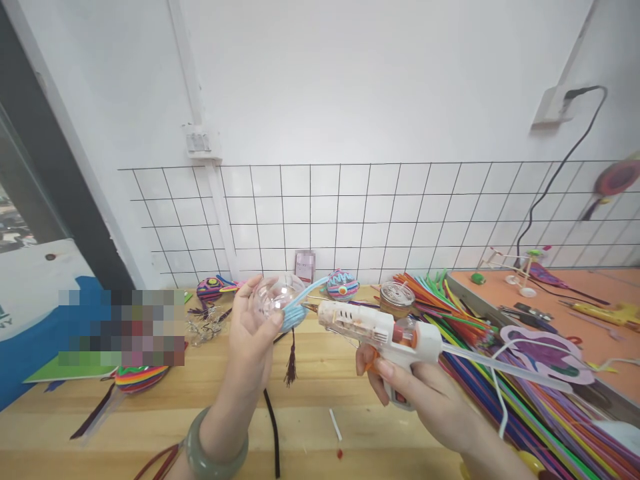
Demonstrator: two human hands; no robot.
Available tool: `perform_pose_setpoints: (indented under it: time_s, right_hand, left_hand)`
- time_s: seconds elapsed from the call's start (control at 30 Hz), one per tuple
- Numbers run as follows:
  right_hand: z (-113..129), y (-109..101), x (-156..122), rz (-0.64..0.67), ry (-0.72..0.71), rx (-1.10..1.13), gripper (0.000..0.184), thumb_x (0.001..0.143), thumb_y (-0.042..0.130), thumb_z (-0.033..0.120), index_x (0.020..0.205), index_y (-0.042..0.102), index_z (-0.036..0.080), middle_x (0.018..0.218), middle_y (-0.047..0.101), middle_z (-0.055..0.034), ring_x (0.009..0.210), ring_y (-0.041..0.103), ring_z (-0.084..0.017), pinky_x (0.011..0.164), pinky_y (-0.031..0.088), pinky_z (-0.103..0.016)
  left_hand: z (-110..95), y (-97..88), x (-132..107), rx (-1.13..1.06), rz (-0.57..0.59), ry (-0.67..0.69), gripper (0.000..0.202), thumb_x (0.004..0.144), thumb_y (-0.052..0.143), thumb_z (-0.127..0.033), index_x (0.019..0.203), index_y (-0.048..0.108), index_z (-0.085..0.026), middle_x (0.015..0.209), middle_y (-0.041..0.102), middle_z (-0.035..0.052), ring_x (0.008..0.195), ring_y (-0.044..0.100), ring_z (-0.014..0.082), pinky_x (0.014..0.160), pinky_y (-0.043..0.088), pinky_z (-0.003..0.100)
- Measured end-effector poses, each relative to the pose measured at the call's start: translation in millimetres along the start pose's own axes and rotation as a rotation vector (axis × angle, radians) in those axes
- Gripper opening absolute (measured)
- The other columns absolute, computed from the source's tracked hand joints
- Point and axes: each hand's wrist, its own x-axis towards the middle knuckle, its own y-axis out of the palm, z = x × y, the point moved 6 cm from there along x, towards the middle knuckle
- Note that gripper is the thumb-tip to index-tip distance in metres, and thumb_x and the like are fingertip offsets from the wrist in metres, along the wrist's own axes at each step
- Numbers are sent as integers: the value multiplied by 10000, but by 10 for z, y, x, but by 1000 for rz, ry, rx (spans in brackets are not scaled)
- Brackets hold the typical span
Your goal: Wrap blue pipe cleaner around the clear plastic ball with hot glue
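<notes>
My left hand [255, 337] grips a clear plastic ball [270, 297] partly wrapped in light blue pipe cleaner [295, 317]. A loose end of that pipe cleaner sticks out up and to the right. Below the ball hangs a dark tassel [291, 363]. My right hand [405, 380] is closed round the handle of a white hot glue gun [370, 327], with fingers at its orange trigger. Its nozzle points left, close beside the blue wrap; whether it touches I cannot tell. A long clear glue stick [505, 365] juts from the gun's back.
Many coloured pipe cleaners [530, 413] lie at the right, beside an orange surface [610, 287] with a yellow glue gun [605, 313]. Finished wrapped balls [343, 285] and a round clear tub [397, 298] stand near the wall. Red-handled scissors [163, 461] lie at the front left.
</notes>
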Motion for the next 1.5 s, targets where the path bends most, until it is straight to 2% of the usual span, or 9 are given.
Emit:
perform_pose_setpoints:
  time_s: [0.17,0.4,0.73,0.87,1.03,1.13,1.23,1.33,1.5]
  right_hand:
    - [-3,-26,3,-16,25,-5,488,923,385,609,767,569,185,612,465,12,528,347,-123,539,317,-278]
    - [-55,-3,-2,27,44,-1,539,934,352,598,596,479,199,622,440,1,532,322,-122,550,297,-287]
    - [-11,-12,3,-12,-2,1,511,938,378,584,632,505,195,619,457,2,532,347,-118,534,314,-275]
    - [-33,-11,6,-21,12,11,497,930,388,596,676,521,190,612,473,5,530,359,-116,521,308,-271]
    - [-78,-25,16,-26,31,38,462,926,376,593,853,564,177,595,482,20,529,386,-125,516,333,-268]
    - [-120,-50,61,-61,38,-124,414,949,361,522,820,566,187,671,544,-10,624,499,-157,606,418,-289]
    - [-228,12,148,-50,57,-428,274,958,400,375,848,572,193,887,629,-62,835,591,-200,758,459,-314]
    - [-482,219,234,82,142,-774,198,911,416,179,1024,579,169,979,658,-89,848,635,-210,743,460,-302]
    - [-838,637,256,203,167,-872,229,746,504,57,914,646,120,973,661,-136,791,659,-232,673,444,-291]
  left_hand:
    - [-5,-14,8,-5,0,7,579,651,786,-303,1176,542,-269,1248,589,94,1098,583,241,886,500,351]
    - [3,-19,14,-2,-2,-4,578,649,787,-314,1171,540,-285,1257,587,84,1100,585,247,880,507,366]
    - [-5,-26,37,-43,58,6,588,644,786,-324,1178,545,-281,1283,577,107,1105,588,270,884,509,400]
    - [-4,-68,80,-74,84,-19,627,629,788,-350,1202,538,-290,1289,586,115,1166,559,299,905,497,428]
    - [7,-178,170,-132,-11,-87,526,656,736,-343,1149,568,-276,1219,616,92,1056,610,261,774,530,354]
    - [12,-242,230,-182,-59,-103,409,687,702,-311,1077,587,-257,1156,623,62,1053,601,231,819,516,347]
    - [19,-277,264,-195,-77,-103,352,711,684,-291,1049,593,-255,1120,623,45,1035,596,215,820,509,345]
    - [26,-266,258,-198,-85,-93,381,675,721,-279,1036,601,-259,1096,630,43,998,604,210,791,502,332]
    - [111,-164,189,-190,-60,-134,510,620,772,-271,1094,586,-258,1110,628,63,978,607,209,756,493,308]
